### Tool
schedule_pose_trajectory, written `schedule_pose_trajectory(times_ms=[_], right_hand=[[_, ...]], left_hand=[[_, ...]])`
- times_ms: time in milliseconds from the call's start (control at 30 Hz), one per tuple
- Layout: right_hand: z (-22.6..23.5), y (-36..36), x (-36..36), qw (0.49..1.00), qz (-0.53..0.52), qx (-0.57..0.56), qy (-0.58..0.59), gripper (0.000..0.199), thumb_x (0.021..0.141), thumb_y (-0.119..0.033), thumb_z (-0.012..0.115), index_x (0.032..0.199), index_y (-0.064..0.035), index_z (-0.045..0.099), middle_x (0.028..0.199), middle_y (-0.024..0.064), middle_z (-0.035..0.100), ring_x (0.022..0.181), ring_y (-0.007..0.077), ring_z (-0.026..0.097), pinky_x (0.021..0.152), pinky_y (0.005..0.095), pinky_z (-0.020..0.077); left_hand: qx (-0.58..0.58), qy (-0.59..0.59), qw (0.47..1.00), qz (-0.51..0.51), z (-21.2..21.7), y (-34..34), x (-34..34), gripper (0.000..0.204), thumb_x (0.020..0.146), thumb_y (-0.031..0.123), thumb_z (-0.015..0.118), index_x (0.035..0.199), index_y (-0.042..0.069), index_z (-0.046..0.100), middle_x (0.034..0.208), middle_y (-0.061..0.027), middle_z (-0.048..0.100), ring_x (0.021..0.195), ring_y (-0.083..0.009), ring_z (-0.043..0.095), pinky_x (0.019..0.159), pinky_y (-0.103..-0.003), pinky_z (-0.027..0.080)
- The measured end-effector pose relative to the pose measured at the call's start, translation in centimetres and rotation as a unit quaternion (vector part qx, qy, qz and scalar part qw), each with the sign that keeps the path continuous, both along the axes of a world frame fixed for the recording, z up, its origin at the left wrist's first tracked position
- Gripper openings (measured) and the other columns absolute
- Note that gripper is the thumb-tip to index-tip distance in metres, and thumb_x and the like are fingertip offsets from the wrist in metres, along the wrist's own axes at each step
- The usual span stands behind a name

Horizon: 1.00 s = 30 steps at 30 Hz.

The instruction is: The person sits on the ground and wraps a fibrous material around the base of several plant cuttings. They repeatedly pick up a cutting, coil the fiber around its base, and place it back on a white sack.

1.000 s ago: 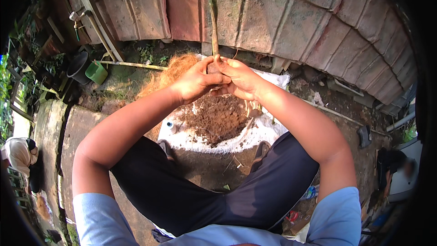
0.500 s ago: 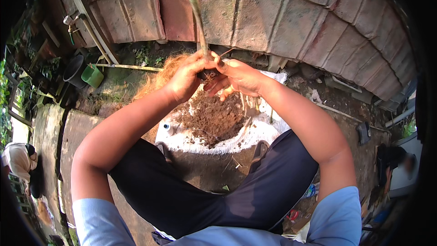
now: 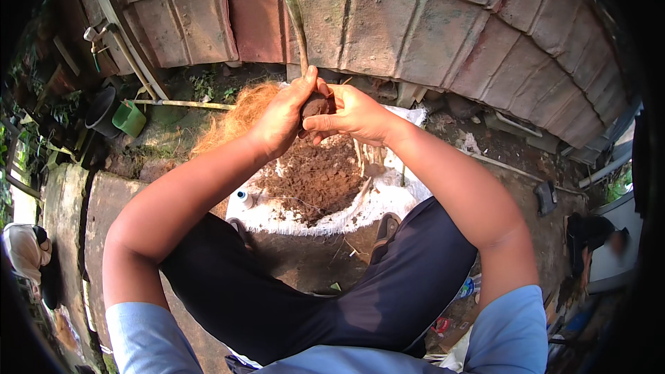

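Head view, left hand (image 3: 282,115) and right hand (image 3: 357,118) half-curled, both cupping a brown soil ball (image 3: 315,106) beneath a slender stem (image 3: 300,38)

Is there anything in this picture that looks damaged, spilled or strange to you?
Yes, mildly: the white sheet has a frayed front edge, so it looks worn, and crumbs lie scattered around its brown soil heap, which looks untidy. One roof tile is redder than its neighbours.

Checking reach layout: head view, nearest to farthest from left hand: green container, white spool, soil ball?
1. Soil ball, right of left hand, touching.
2. White spool, on the sack.
3. Green container, left, beside the black bucket.
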State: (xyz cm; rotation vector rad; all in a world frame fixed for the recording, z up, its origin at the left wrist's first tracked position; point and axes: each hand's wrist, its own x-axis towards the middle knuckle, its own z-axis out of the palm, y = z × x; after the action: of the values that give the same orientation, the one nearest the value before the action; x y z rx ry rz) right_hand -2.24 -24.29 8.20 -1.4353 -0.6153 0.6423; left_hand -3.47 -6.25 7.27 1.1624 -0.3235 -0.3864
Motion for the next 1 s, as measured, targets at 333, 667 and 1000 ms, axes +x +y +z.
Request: schedule_pose_trajectory(times_ms=[333, 667, 1000], right_hand=[[-0.9, 0.9, -0.2, 0.980, -0.107, -0.046, -0.163, 0.032, 0.090, -0.014, 0.080, 0.112, -0.0023, 0.059, 0.088, 0.0018, 0.067, 0.076, 0.0089, 0.063, 0.070, 0.0265, 0.0540], [0.0, 1.9, -0.2, 0.985, -0.113, -0.012, -0.130, 0.041, 0.088, -0.012, 0.081, 0.120, -0.0017, 0.057, 0.089, 0.0036, 0.068, 0.076, 0.0099, 0.065, 0.066, 0.0265, 0.0555], [-0.5, 2.6, -1.0, 0.991, -0.022, 0.078, 0.107, 0.065, 0.102, -0.048, 0.059, 0.148, -0.0108, 0.033, 0.121, 0.0069, 0.053, 0.084, 0.0173, 0.068, 0.077, 0.0344, 0.0572]], left_hand=[[0.013, 0.017, 1.000, 0.020, 0.6, 0.0, 0.7, 0.052, 0.102, 0.058, 0.050, 0.107, 0.007, 0.058, 0.090, -0.0108, 0.068, 0.068, -0.0188, 0.067, 0.055, -0.032, 0.055], [-0.004, -0.043, 0.999, -0.018, 0.6, 1.2, 0.7, 0.041, 0.100, 0.042, 0.064, 0.112, 0.003, 0.060, 0.093, -0.0104, 0.069, 0.069, -0.0167, 0.066, 0.055, -0.030, 0.054], [0.035, 0.043, 0.998, 0.012, 1.9, 2.2, -0.2, 0.065, 0.100, 0.070, 0.040, 0.105, 0.009, 0.060, 0.124, -0.0064, 0.056, 0.107, -0.0187, 0.059, 0.077, -0.037, 0.055]])
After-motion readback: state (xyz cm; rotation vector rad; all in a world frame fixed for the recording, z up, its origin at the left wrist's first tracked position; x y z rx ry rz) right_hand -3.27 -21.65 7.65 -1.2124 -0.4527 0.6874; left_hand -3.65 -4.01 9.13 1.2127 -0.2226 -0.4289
